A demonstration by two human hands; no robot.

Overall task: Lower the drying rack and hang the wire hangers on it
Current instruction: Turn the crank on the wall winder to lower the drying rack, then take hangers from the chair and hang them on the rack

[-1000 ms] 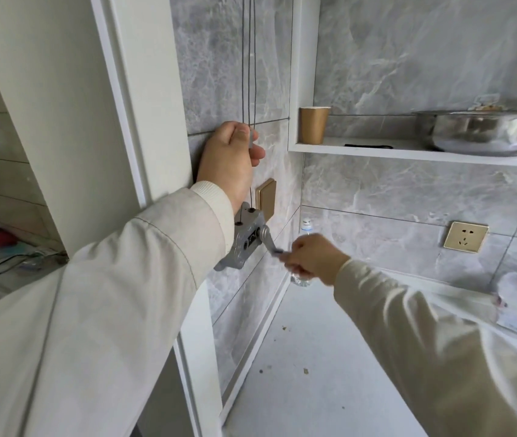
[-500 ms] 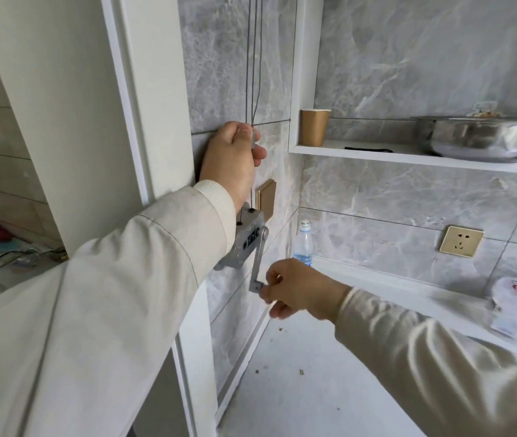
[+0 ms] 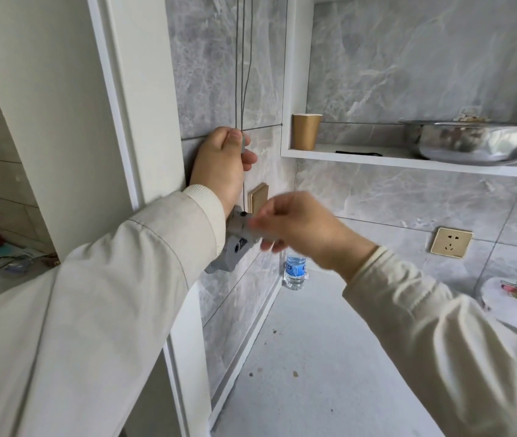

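A grey hand winch for the drying rack is fixed to the tiled wall, with thin cables running straight up from it. My left hand rests on the wall above the winch, fingers closed around the cables. My right hand is blurred with motion at the top of the winch, gripping its crank handle, which is mostly hidden by my fingers. The drying rack and the wire hangers are out of view.
A gold wall switch sits just behind the winch. A water bottle stands in the counter's corner. On the white shelf are a paper cup and a steel bowl. A gold socket is at right.
My right hand has swung the crank from the right, down below the winch, then up to its top. My left hand has stayed on the cables.
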